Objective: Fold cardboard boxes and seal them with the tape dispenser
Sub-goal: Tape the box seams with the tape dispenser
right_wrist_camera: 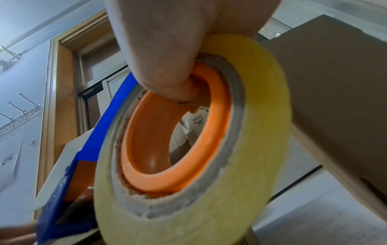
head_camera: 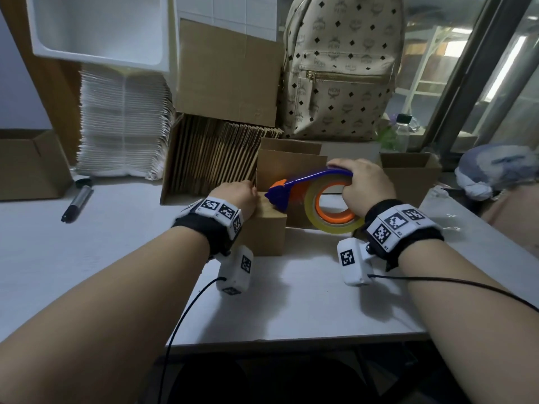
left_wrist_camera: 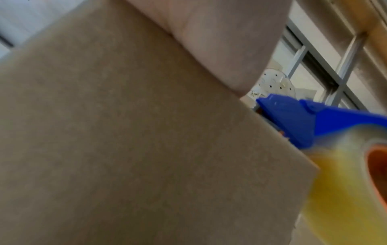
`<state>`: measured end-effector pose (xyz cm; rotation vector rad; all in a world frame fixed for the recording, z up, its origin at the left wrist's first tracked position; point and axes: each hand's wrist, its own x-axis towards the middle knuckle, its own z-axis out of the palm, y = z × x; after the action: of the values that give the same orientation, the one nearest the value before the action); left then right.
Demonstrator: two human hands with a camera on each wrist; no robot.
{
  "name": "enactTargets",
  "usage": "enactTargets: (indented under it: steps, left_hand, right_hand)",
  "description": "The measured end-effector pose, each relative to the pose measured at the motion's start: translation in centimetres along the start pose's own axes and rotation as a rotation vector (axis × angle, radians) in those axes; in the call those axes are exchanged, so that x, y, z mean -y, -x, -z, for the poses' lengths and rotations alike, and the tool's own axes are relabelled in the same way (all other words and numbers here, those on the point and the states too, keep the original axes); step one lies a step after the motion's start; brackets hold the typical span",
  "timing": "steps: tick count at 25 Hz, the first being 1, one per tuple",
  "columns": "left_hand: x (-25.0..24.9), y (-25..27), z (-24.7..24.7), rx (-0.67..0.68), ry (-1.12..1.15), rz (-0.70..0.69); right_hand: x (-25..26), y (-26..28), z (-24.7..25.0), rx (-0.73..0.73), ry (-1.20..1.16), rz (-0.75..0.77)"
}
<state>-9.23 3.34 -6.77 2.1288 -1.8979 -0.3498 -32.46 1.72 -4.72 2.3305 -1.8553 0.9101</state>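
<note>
So nearest to the camera it's just both forearms reaching out over the white counter. Next out, dead centre, sits the small cardboard box that's being worked on. It's already folded into shape, so I'd say the folding bit is done on this one and the sealing is only starting. Can't make out any tape laid on it yet.

The left hand rests on top of the box at its far left edge, steadying it; whether the fingers are curled over the edge I can't tell. The right hand is wrapped around the tape dispenser, fingers hooked through the orange core of the roll.

The dispenser's long axis runs roughly 3 to 9 o'clock, blade end pointing at 9, nose sitting on the box top right beside the left hand, roll hanging off the box's right side.

Further back at 12 there's a row of flat boxes still unfolded, so plenty left to do. An open box sits out at 2.
</note>
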Motion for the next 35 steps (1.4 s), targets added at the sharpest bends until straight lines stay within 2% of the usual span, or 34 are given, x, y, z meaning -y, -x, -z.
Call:
enactTargets:
  steps: [4,7,10,15,20,24,28,35]
  left_hand:
    - [0.2,0.2,-0.4,0.038,-0.207,-0.020]
    - [0.0,0.3,-0.2,0.080,-0.288,-0.009]
    - [-0.6,1.3,0.1,0.066,-0.316,-0.036]
    - [-0.2,0.9,-0.2,0.072,-0.258,-0.003]
    - [0.5,-0.1,-0.8,0.062,-0.251,-0.028]
    - [0.5,-0.2,-1.0,0.087,-0.326,-0.058]
    - [0.1,-0.1,-1.0,0.042,-0.235,-0.018]
    - [0.2,0.0,-1.0,0.031,-0.250,-0.020]
  right_hand:
    - [0.0,-0.6,0.3,0.001,-0.011,0.026]
    - [-0.3,-0.2,-0.1,-0.009,-0.052,0.023]
    - [-0.6,0.1,-0.4,-0.013,-0.109,0.016]
    - [-1.5,0.2,-1.1,-0.027,-0.215,0.003]
    - [-1.5,-0.4,-0.5,-0.027,-0.178,0.063]
    - [-2.4,-0.3,-0.8,-0.023,-0.228,0.020]
    - [-2.6,-0.4,-0.5,-0.017,-0.228,0.029]
    - [-2.8,0.3,-0.5,-0.008,-0.258,-0.018]
